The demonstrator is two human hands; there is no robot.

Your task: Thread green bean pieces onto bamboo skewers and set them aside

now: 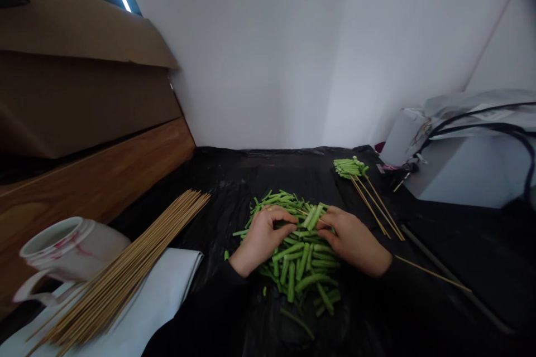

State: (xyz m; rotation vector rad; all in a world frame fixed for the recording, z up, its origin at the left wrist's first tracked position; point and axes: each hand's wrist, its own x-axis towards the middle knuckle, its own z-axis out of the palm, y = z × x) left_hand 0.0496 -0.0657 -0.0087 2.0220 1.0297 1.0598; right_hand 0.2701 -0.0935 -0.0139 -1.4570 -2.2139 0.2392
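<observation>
A heap of cut green bean pieces [299,259] lies on black plastic sheeting [234,178] in front of me. My left hand [262,237] rests on the heap's left side, its fingers curled and pinching among the pieces. My right hand [349,240] is on the right side, closed on a few bean pieces [315,216] and a thin bamboo skewer [433,273] that runs out behind the wrist to the right. What the left fingers hold is too small to name.
A bundle of bare bamboo skewers [125,273] lies at the left over a white sheet [159,301], beside a white enamel mug [62,251]. Finished bean skewers [355,175] lie at the back right. A white box with black cables [469,150] stands at the right.
</observation>
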